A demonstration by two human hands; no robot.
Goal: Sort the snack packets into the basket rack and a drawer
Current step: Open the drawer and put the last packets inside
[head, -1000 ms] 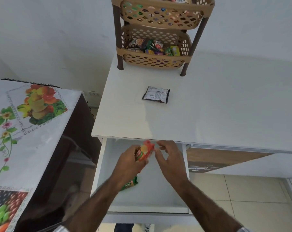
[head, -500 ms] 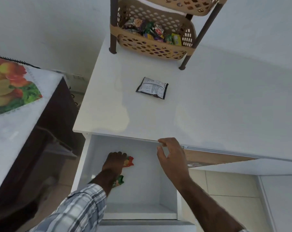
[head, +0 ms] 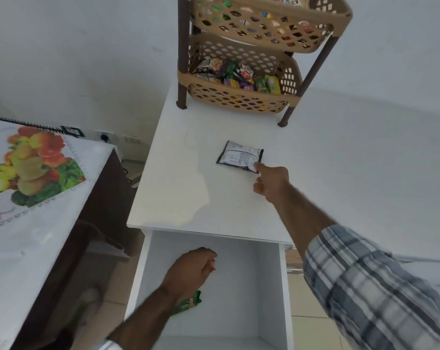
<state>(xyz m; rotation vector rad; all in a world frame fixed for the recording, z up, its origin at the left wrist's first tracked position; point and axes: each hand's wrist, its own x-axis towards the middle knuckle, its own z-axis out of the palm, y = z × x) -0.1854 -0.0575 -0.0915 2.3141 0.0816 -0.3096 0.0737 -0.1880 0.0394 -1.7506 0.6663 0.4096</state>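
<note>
White countertop (head: 340,173): black-and-white packet (head: 240,156) lies flat, 6 o'clock of basket rack (head: 239,100). Right hand (head: 272,184) forefinger outstretched, touching its 5 o'clock corner, no grip. Left hand (head: 191,270) in drawer (head: 251,299), curled round red packet (head: 212,266).

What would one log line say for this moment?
left hand: over red packet in drawer | right hand: touching black packet on counter

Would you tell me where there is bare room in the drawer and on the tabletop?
Drawer: the right half is bare, between the left hand and the right wall; the red packet and green packet crowd the left. White tabletop: bare left of the black-and-white packet. The lower basket is crowded.
</note>
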